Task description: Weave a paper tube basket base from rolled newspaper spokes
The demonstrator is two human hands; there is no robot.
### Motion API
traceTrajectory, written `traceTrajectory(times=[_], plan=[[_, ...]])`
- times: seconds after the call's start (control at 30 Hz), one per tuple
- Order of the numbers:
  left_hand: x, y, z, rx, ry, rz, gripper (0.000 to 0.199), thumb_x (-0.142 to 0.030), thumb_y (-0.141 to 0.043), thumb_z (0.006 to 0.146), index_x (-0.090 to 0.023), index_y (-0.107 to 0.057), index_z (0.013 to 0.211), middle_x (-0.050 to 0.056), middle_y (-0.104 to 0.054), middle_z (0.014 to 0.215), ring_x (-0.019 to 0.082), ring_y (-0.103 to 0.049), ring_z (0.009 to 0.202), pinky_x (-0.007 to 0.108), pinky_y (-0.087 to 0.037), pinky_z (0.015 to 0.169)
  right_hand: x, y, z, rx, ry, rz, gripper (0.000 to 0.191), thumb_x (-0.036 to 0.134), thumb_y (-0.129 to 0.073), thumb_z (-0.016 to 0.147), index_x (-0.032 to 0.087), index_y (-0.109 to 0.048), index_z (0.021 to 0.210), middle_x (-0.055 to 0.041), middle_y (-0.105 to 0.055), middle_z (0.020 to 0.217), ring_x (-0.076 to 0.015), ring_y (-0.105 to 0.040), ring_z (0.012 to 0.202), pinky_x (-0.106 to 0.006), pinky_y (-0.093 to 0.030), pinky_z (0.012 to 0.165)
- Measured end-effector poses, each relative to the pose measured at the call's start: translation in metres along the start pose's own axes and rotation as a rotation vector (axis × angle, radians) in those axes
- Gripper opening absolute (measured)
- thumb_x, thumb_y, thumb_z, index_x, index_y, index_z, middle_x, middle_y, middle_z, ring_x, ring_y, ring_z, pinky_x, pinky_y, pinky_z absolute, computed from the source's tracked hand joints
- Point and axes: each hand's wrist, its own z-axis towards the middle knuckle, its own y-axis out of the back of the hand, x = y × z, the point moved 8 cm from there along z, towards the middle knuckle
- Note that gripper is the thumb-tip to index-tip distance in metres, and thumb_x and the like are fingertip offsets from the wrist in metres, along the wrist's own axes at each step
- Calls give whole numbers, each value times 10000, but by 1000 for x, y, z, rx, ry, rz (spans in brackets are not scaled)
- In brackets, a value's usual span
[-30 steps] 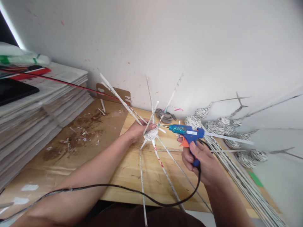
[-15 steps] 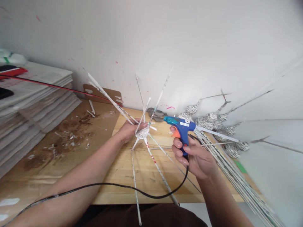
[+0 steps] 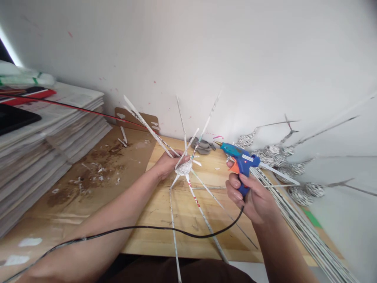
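Note:
My left hand [image 3: 171, 164] pinches a small round woven paper piece [image 3: 183, 169] at its upper left side. Thin rolled paper sticks spread out from this piece in several directions, some upward and some down over the table edge. My right hand [image 3: 250, 192] is wrapped round the handle of a blue glue gun [image 3: 243, 159] with an orange trigger. Its brass nozzle points left, apart from the paper piece. A white glue stick juts out of the gun's back, and a black cord hangs from the handle.
Under the work lies a wooden board [image 3: 165, 243]. A tall newspaper stack [image 3: 59, 141] stands at the left, near paper scraps [image 3: 100, 169]. Woven paper balls [image 3: 273, 155] and a bundle of long paper sticks [image 3: 306, 228] lie at the right. A grey cloth [image 3: 203, 146] rests by the wall.
The view has shifted, so most things appear further right. The glue gun's nozzle has drawn away from the paper piece to the right. Both hands keep their holds.

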Motion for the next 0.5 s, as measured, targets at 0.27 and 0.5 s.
traceTrajectory(times=[0.27, 0.5], plan=[[-8, -14, -9, 24, -47, 59, 323, -378, -866, 548, -128, -726, 698, 77, -705, 712, 129, -562, 577, 261, -421, 553, -6, 8, -2, -72, 43, -107, 249, 357, -594, 897, 233, -586, 1114, 36, -436, 671, -66, -393, 453, -188, -171, 364], [-18, 2, -7, -155, -143, 10, 380, -415, -878, 507, -132, -712, 700, 51, -674, 648, 124, -549, 556, 253, -410, 531, -2, 7, -5, -93, 87, -123, 227, 347, -618, 885, 259, -586, 1092, 35, -440, 670, -75, -400, 471, -189, -218, 381]])
